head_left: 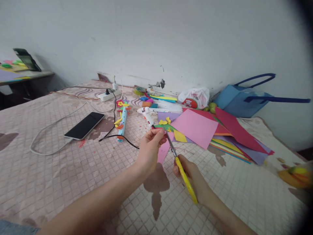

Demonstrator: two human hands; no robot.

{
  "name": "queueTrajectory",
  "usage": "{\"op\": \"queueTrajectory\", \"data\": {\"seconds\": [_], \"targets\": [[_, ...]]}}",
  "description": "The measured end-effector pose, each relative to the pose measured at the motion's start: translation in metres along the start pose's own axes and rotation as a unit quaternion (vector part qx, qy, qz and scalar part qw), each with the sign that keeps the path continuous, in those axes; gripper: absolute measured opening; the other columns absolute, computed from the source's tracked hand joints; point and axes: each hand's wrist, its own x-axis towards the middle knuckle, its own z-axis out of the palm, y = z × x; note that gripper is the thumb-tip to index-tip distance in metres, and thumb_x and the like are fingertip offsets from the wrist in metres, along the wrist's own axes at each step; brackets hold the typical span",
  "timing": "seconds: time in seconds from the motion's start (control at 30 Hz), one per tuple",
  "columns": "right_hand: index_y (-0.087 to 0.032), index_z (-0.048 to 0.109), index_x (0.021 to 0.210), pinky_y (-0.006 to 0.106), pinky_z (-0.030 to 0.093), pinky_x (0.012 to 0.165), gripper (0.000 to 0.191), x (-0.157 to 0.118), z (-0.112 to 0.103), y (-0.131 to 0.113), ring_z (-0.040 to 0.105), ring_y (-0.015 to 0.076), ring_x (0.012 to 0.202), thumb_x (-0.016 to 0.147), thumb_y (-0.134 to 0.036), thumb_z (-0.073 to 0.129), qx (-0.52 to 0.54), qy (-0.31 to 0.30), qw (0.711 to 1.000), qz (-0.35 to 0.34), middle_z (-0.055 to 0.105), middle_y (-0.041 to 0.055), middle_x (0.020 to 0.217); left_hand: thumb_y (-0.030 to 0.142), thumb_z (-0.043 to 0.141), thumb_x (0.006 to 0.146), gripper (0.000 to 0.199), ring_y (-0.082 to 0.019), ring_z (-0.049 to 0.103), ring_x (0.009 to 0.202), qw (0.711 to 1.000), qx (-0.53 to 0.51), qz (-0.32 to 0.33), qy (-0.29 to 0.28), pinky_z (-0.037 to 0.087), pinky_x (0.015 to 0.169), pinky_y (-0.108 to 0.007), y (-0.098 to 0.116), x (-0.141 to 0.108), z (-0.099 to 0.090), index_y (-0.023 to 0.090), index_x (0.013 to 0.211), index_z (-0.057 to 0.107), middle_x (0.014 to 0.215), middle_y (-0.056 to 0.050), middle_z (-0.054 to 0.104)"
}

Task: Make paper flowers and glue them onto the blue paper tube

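My right hand [189, 171] is closed around the yellow-handled scissors [182, 171], whose metal blades point up and left. Against the blade tips, my left hand [153, 143] pinches a small pink piece that looks like craft foam or paper, mostly hidden by the fingers. Behind my hands lie a pink strip [164, 150], small yellow cut pieces [167, 120] and a white hot glue gun [146, 116]. A large pink sheet [195, 126] rests to the right, on top of other coloured sheets.
On the left, a phone [85, 125] is plugged into a white cable. A light-blue strip [123, 122] with colourful cut-outs stands near a black cord. At the back are a power strip [109, 95], a plastic bag [194, 98] and a blue tote bag [241, 99].
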Motion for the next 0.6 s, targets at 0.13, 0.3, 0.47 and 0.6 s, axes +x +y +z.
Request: {"op": "queueTrajectory", "data": {"seconds": [0.13, 0.3, 0.47, 0.6], "targets": [[-0.023, 0.038, 0.067, 0.023, 0.033, 0.044, 0.021, 0.000, -0.002, -0.006, 0.044, 0.0112, 0.049, 0.078, -0.034, 0.051, -0.021, -0.016, 1.000, 0.015, 0.051, -0.0028, 0.059, 0.024, 0.071, 0.071, 0.012, -0.009, 0.055, 0.068, 1.000, -0.001, -0.001, -0.006, 0.042, 0.072, -0.024, 0.000, 0.001, -0.002, 0.014, 0.071, 0.065, 0.075, -0.002, 0.062], [-0.023, 0.040, 0.068, 0.022, 0.029, 0.040, 0.020, 0.000, -0.006, -0.006, 0.035, 0.0087, 0.041, 0.079, -0.035, 0.051, -0.043, -0.019, 0.999, 0.015, 0.043, -0.0056, 0.054, 0.025, 0.072, 0.070, 0.015, -0.010, 0.057, 0.068, 1.000, 0.008, -0.007, -0.005, 0.042, 0.071, -0.025, 0.001, 0.005, -0.005, 0.013, 0.072, 0.064, 0.074, -0.003, 0.063], [-0.023, 0.042, 0.067, 0.022, 0.032, 0.041, 0.022, 0.008, -0.017, 0.003, 0.039, 0.0098, 0.041, 0.080, -0.039, 0.049, -0.072, 0.007, 0.997, 0.010, 0.044, -0.0056, 0.051, 0.027, 0.073, 0.069, 0.019, -0.011, 0.058, 0.069, 0.999, 0.019, -0.029, -0.017, 0.043, 0.069, -0.025, 0.002, 0.007, -0.007, 0.012, 0.074, 0.062, 0.075, -0.004, 0.064], [-0.022, 0.051, 0.075, 0.025, 0.038, 0.051, 0.022, 0.022, -0.039, 0.014, 0.056, 0.0155, 0.055, 0.080, -0.043, 0.049, -0.196, 0.039, 0.980, 0.024, 0.061, 0.0000, 0.064, 0.028, 0.074, 0.069, 0.021, -0.009, 0.057, 0.067, 0.998, 0.027, -0.042, -0.038, 0.043, 0.066, -0.023, 0.001, 0.009, -0.010, 0.013, 0.073, 0.060, 0.072, -0.001, 0.063]]}}
